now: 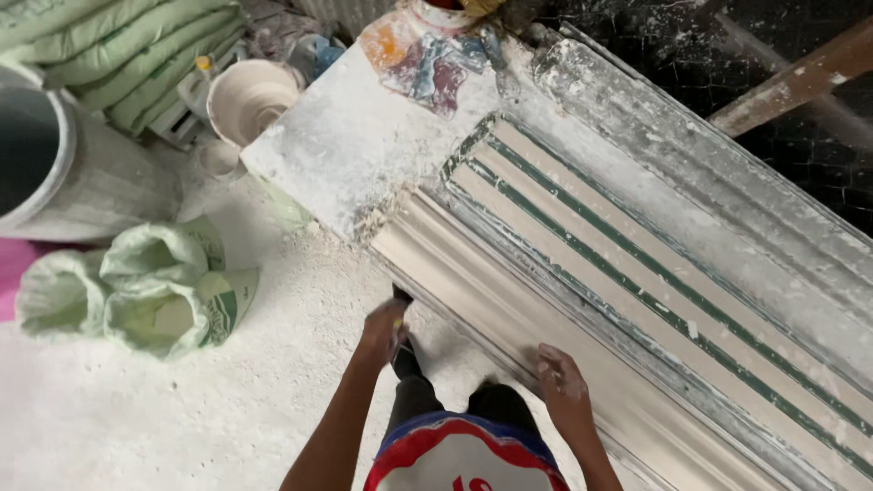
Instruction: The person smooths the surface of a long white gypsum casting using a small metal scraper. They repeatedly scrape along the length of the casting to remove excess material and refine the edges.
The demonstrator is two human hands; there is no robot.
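Plaster-caked surface [364,155] spans 12 to 4 o'clock; long pale cornice moulding [546,336] lies along its near edge. Right hand [562,386] rests open on moulding at 6 o'clock. Left hand [382,329] closed around small tool [400,329], just beside moulding.

- Long workbench [364,155], caked in white plaster, crossing the view on a slant.
- Pale moulded cornice strip [546,336] lying along its near edge.
- Green-striped ribbed mould [673,291] just beside.
- Dusty white floor [182,409] bearing open green sacks [145,291] and a bucket [250,95].
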